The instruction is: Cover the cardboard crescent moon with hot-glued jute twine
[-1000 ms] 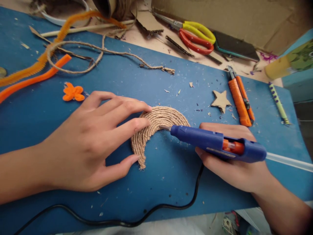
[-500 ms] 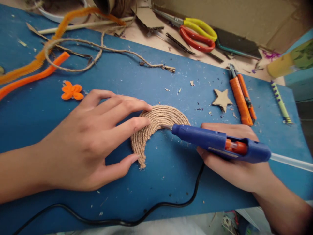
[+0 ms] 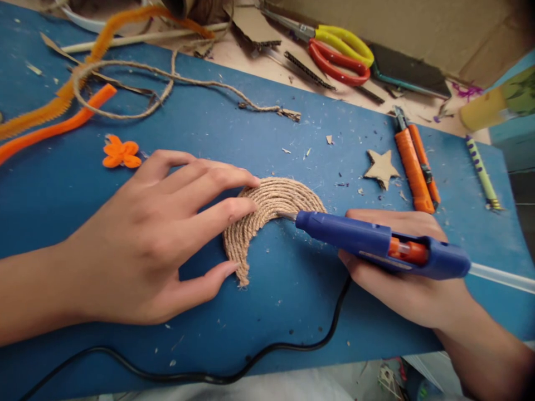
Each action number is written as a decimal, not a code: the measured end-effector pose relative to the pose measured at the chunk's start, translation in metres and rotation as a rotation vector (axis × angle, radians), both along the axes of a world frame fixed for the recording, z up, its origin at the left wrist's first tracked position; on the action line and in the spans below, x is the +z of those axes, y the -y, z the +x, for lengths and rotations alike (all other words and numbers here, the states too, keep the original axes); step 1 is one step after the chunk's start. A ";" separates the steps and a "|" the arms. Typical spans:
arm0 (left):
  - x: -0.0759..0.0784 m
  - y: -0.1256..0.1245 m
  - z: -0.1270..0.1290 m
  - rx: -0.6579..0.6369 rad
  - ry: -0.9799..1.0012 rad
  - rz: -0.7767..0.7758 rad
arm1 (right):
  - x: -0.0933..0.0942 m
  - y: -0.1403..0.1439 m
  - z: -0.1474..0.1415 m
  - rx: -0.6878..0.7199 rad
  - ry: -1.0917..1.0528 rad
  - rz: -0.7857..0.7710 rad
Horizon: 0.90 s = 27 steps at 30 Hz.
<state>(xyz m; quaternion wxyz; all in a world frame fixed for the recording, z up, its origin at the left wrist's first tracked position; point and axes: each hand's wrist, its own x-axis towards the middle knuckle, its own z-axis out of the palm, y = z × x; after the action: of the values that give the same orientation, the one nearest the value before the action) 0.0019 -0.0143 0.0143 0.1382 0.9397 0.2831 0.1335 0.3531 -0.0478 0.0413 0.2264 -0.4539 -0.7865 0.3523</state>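
A: Sample position?
B: Twine crescent (image 3: 273,200), flat on the blue work surface (image 3: 251,317), between the hands. Cord rows follow the curve; hollow side faces the wearer.

A: Left hand (image 3: 167,228)?
B: Spread wide, gripping nothing. Two fingertips rest on the crescent's left part; the thumb tip is at its lower left end.

A: Right hand (image 3: 418,301)?
B: Closed around the blue glue gun (image 3: 355,236). Metal nozzle (image 3: 287,215) at the crescent's inner edge. Contact with the twine: cannot tell. Trigger finger hidden.

A: Step in hand?
B: Judgement: gluing along the inner edge, left hand steadying. No fresh bead can be made out.

A: What does the next move call for?
B: Judgement: an even nozzle path along that edge, clear of the left fingertips, with the crescent held flat.

A: Surroundings?
B: Black cable (image 3: 271,350) runs across the near side. Orange flower (image 3: 121,152) just beyond the left hand; cardboard star (image 3: 382,169) beyond the right, beside the orange cutters (image 3: 413,167). Loose twine (image 3: 225,84) and scissors (image 3: 340,55) farther back.
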 end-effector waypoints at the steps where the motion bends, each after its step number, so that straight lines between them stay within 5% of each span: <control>1: 0.000 0.000 0.000 -0.003 -0.005 0.000 | 0.000 0.001 0.000 -0.001 0.001 -0.002; 11: -0.014 -0.006 0.000 -0.031 0.116 0.096 | -0.008 0.007 0.006 -0.017 -0.007 -0.014; 27: -0.011 -0.005 -0.001 -0.027 0.069 0.050 | -0.001 0.004 0.005 0.012 0.058 0.008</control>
<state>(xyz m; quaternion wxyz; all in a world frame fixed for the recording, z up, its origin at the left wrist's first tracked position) 0.0006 -0.0094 0.0037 0.1259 0.9414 0.2619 0.1711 0.3583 -0.0514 0.0406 0.2032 -0.4581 -0.7968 0.3375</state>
